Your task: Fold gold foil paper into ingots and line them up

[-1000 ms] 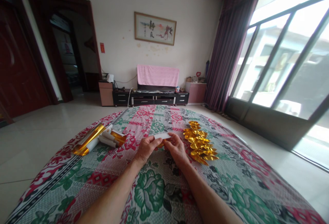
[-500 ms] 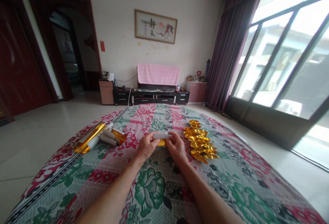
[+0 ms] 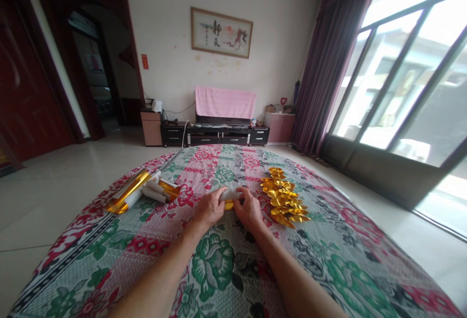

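Note:
Between my two hands is a small sheet of gold foil paper [image 3: 229, 205], its pale back curled over on the far side and gold showing below. My left hand [image 3: 212, 208] pinches its left end, thumb toward me. At the right end, my right hand [image 3: 249, 208] grips it the same way. To the right of my hands lies a row of folded gold paper ingots [image 3: 282, 196], several of them nested together. Off to the left are rolled sheets of gold foil paper [image 3: 133, 191] with white backs.
A flowered cloth [image 3: 211, 269] in red, green and grey covers the round table under my hands. Beyond it stands a low black TV cabinet [image 3: 204, 140], with a pink cloth [image 3: 225, 102] over the screen. Large windows [image 3: 397, 79] are at the right.
The pale paper back has bent from a flat strip into a more curved shape between my fingers. My hands have drawn slightly closer together. The view has tilted a little.

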Available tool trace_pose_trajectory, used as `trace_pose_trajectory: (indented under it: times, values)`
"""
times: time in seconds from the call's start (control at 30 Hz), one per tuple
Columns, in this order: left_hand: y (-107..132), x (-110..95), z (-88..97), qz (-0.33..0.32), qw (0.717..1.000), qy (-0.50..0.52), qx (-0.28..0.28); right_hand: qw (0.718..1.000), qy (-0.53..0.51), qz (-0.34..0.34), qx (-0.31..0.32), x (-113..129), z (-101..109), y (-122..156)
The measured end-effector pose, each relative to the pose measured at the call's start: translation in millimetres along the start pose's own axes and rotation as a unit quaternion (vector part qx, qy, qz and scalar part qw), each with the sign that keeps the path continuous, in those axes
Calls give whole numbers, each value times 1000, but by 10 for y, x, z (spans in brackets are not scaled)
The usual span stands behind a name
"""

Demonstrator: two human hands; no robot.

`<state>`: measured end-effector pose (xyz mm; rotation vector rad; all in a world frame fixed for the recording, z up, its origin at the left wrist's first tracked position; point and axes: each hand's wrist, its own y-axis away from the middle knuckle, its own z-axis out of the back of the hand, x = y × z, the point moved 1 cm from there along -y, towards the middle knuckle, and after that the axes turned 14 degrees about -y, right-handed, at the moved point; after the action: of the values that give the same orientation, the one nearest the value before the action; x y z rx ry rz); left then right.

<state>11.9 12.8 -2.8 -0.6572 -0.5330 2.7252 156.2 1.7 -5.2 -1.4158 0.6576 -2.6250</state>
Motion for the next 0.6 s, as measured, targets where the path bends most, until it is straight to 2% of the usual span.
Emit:
trace_pose_trajectory:
  times: [0.13,0.27,0.5,0.6]
  values:
    - [3,11,-41,-39,999,-31,-1,999,46,25,9,-27,-20,6]
    - [18,22,-72,-48,997,-51,-14,996,71,53,14,-50,-41,18]
    - [49,24,-62,-63,993,-76,-58,993,61,97,-13,-44,-29,35]
    - [58,15,-47,-67,992,-83,-63,993,55,108,-5,-24,-13,40]
